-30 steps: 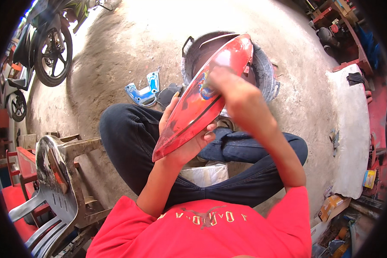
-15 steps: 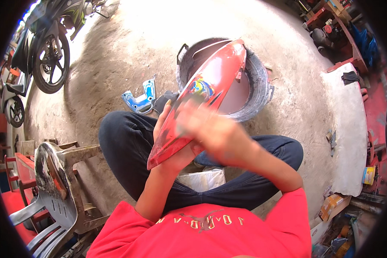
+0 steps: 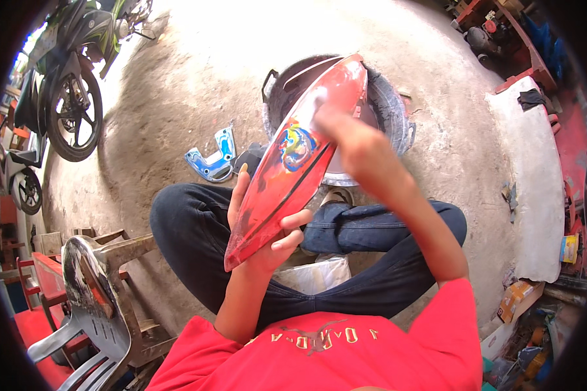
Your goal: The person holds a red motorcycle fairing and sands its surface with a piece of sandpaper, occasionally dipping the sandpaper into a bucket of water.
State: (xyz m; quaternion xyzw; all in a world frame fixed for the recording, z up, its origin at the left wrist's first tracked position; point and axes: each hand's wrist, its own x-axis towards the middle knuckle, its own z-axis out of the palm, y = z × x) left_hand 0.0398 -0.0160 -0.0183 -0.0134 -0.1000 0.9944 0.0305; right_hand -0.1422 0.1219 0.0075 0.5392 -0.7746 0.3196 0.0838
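Observation:
My left hand [image 3: 264,251] is wrapped round the lower part of a long red plastic body panel [image 3: 277,195], which has a multicolored swirled patch and a dark stripe and lies slanted over a dark round tub [image 3: 398,130] of grayish liquid. My right hand [image 3: 352,140] is closed, its fingertips on the upper part of the panel; they are blurred, and what is under them I cannot make out. Left of the tub, on the concrete floor, lie a blue-and-white plastic piece [image 3: 209,163] and a dark flat piece [image 3: 248,159].
Motorbikes [image 3: 72,117] stand at upper left. A worn plastic chair [image 3: 101,326] stands by my left knee. At right are a whitish slab [image 3: 538,195], a red shelf [image 3: 531,58] with items and assorted clutter. My legs are crossed below the tub.
My right hand went from the upper panel down to its lower part and is back up near the top. The panel and left hand sit slightly lower-left than a second ago.

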